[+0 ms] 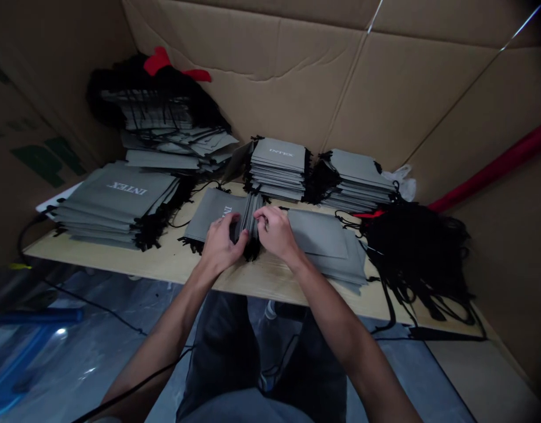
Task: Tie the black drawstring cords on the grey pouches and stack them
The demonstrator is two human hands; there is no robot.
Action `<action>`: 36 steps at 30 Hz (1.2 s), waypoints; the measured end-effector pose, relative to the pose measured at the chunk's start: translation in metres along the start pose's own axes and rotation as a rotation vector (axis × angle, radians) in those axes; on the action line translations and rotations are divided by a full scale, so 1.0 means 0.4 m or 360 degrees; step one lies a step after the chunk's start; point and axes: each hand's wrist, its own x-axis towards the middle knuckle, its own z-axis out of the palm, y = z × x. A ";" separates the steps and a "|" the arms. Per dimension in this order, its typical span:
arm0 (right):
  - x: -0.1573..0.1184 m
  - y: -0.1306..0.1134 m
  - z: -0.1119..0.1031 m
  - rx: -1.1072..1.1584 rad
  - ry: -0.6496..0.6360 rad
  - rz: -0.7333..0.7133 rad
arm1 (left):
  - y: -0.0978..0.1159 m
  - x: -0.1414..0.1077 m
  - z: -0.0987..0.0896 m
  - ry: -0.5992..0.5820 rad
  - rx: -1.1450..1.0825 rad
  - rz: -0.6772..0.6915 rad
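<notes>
A bundle of grey fabric pouches (pixel 251 210) stands on edge on the table, between my hands. My left hand (pixel 223 242) is curled at the bundle's left side, its thumb against the edges and its fingers over a flat grey pouch with white lettering (pixel 204 216). From the right, my right hand (pixel 277 232) presses bent, closed fingers against the upright pouches. Its fingertips are partly hidden, so how many pouches it pinches does not show. Flat plain grey pieces (pixel 319 232) lie just right of my right hand.
Stacks of grey pouches stand at the left (pixel 107 202), back middle (pixel 279 167) and back right (pixel 354 176). A taller pile (pixel 160 135) with black cords rises behind. Black cords (pixel 420 258) heap at the right. Cardboard walls (pixel 297 64) enclose the table (pixel 164 261).
</notes>
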 end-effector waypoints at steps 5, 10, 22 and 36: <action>-0.010 0.000 0.013 0.0029 -0.0028 -0.0059 | 0.005 -0.008 -0.019 0.0015 -0.0081 -0.0036; -0.011 0.010 0.003 0.0037 -0.0070 -0.0112 | 0.005 -0.009 -0.031 0.0070 -0.0103 0.0003; -0.027 0.005 0.001 0.0066 -0.0191 -0.0217 | 0.009 -0.017 -0.029 0.0009 -0.0115 0.0016; -0.018 0.026 -0.014 0.0096 -0.0154 -0.0126 | 0.010 -0.022 -0.031 0.0048 -0.0122 0.0060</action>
